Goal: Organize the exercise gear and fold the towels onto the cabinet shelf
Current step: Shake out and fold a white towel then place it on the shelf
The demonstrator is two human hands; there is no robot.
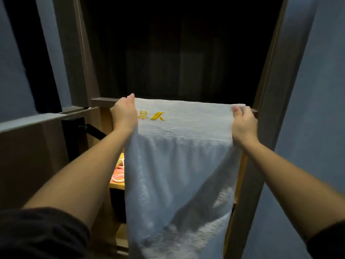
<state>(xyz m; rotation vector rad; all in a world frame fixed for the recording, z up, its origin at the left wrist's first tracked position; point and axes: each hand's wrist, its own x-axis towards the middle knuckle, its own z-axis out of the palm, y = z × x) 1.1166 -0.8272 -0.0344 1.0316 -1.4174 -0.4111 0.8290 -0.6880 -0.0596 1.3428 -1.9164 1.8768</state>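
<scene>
The cabinet stands open, and its upper bay is too dark to show what it holds. A white towel hangs at full length, with its top band draped over the front edge of the shelf, so the folding looks barely begun and the stowing is still to come. The left hand grips the towel's top left corner and the right hand pinches the top right corner, stretching the band flat between them. A yellow logo sits just beside the left hand. Pink and white cord lies on a lit lower shelf, mostly hidden behind the towel.
</scene>
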